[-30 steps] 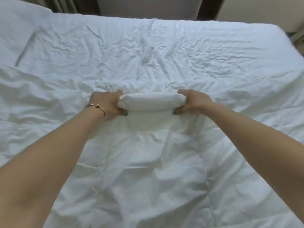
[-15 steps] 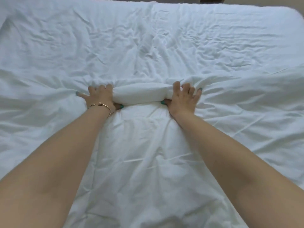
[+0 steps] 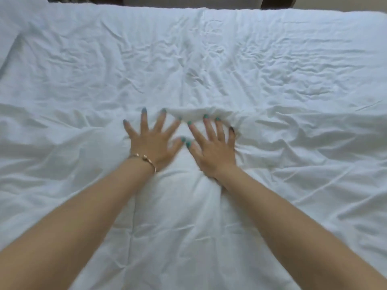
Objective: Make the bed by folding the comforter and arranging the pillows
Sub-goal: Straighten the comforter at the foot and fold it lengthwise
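Note:
The white comforter point(image 3: 188, 216) covers the near half of the bed, and its far edge point(image 3: 293, 122) runs across the middle. A bunched fold of that edge point(image 3: 199, 113) lies just beyond my fingertips. My left hand point(image 3: 154, 141), with a gold bracelet at the wrist, presses flat on the comforter with fingers spread. Right beside it, my right hand point(image 3: 211, 149) also lies flat with spread fingers, its fingertips touching the bunched fold. No pillow shows fully.
The wrinkled white bed sheet point(image 3: 188, 55) fills the far half of the bed. A white pillow corner point(image 3: 8, 38) shows at the far left. A dark headboard point(image 3: 276, 2) and wall run along the top edge.
Both hands gripped a rolled fold of comforter edge one second ago. They set it down on the bed, let go, and now press flat with spread fingers, closer together.

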`<control>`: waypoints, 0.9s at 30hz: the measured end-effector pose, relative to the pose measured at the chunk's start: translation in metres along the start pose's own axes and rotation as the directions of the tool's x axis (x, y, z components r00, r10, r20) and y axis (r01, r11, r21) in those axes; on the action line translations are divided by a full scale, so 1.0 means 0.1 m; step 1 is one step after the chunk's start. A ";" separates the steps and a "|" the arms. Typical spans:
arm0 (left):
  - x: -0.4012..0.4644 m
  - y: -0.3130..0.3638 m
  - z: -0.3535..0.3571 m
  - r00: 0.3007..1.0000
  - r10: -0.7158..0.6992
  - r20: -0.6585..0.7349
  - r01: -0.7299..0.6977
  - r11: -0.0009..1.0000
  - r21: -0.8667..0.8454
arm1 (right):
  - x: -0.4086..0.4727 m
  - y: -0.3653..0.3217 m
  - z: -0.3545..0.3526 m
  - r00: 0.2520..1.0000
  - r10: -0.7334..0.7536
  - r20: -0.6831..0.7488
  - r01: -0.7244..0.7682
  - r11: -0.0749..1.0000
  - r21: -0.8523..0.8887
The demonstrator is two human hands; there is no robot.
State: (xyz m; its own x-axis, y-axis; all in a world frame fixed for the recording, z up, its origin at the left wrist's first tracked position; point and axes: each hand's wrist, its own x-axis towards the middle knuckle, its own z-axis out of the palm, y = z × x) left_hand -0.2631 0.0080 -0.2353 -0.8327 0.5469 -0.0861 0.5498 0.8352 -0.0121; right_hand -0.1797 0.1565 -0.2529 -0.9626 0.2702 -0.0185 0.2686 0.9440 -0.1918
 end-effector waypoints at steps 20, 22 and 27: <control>0.08 -1.25 -0.44 0.997 -0.065 0.048 0.077 0.942 -0.327 | 0.50 -0.38 0.01 0.948 0.253 0.191 -0.251 0.967 -0.033; -0.03 -1.74 -0.42 0.969 -0.116 0.219 0.173 0.949 -0.262 | 0.60 -0.81 -0.10 0.981 0.112 0.161 -0.153 0.951 0.269; -0.25 -2.42 -0.14 0.941 -0.003 0.339 0.151 0.899 -0.411 | 0.67 -1.26 0.30 0.913 0.010 0.408 -0.112 0.967 0.228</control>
State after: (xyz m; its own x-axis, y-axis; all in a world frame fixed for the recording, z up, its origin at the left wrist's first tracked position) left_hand -0.3764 -0.2066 -0.2161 -0.7629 0.4930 -0.4183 0.3421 0.8568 0.3859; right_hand -0.2792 0.0500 -0.2596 -0.8903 0.1790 -0.4188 0.3602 0.8394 -0.4070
